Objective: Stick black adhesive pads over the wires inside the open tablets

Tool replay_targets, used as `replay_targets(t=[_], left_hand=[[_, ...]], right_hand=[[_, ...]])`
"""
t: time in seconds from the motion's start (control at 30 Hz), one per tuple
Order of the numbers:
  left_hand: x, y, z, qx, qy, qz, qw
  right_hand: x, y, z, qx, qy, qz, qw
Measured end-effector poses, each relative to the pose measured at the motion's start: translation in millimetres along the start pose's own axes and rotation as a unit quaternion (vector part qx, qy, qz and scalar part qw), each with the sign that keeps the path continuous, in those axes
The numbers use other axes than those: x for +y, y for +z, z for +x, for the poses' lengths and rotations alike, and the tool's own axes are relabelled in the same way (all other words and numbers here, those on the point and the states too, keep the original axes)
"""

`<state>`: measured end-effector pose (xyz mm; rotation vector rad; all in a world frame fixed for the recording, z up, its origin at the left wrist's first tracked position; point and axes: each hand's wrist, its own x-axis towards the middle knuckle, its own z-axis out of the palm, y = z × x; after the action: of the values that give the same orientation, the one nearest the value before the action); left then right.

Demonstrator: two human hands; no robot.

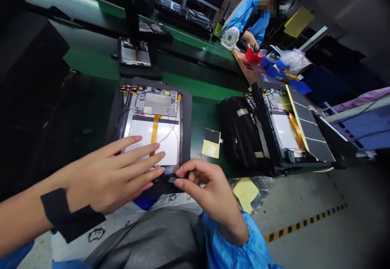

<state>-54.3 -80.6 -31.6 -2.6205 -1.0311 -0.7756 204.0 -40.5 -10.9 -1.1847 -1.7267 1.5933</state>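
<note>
An opened tablet [170, 135] lies in front of me, its circuit board [157, 102] and white battery showing, with an orange flat cable [155, 129] down the middle. My left hand [112, 173] is spread over its lower left part, fingers apart and holding nothing. At the tablet's lower right corner my right hand [210, 188] is closed, thumb and forefinger pinched near a thin wire. What sits between those fingertips is too small to make out. Black tape pieces [68, 216] stick to my left wrist. Right of the tablet is a yellow backing sheet [211, 149] with a black piece on it.
More opened tablets stand on dark foam, one at the right [284, 129] under a sheet of black strips [310, 123] and another at the back [135, 54]. A black bundle [240, 135] lies between. Across the bench are a co-worker, a white fan [230, 37] and a red bin [253, 56].
</note>
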Motion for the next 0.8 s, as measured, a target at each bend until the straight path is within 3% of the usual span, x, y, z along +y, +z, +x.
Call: replay_targets(t=[0.13, 0.23, 0.37, 0.47, 0.6, 0.7, 0.73, 0.8], left_hand=[[-8, 3.8, -6, 0.026, 0.026, 0.023, 0.999], [-13, 5.4, -11, 0.019, 0.040, 0.028, 0.999], [-17, 5.9, -13, 0.008, 0.009, -0.052, 0.999], [-13, 7.4, -13, 0.016, 0.015, -0.037, 0.999], [0, 7.9, -11, 0.029, -0.001, 0.047, 0.998], [9, 6.8, -7, 0.029, -0.047, 0.033, 0.998], [12, 7.1, -6, 0.019, -0.054, 0.026, 0.998], [18, 10.9, -2, -0.007, -0.068, 0.017, 0.998]], right_hand=[[-3, 8, 5, -0.020, -0.073, -0.094, 0.993], [-5, 10, 2, 0.005, -0.101, -0.145, 0.984], [-9, 12, -1, 0.021, -0.117, -0.240, 0.963], [-6, 11, 2, 0.025, -0.112, -0.284, 0.952], [2, 10, -2, 0.059, -0.129, -0.279, 0.950], [-6, 14, -12, 0.156, -0.214, -0.241, 0.934], [-13, 16, -14, 0.162, -0.250, -0.225, 0.928], [-34, 25, -10, 0.078, -0.313, -0.196, 0.926]])
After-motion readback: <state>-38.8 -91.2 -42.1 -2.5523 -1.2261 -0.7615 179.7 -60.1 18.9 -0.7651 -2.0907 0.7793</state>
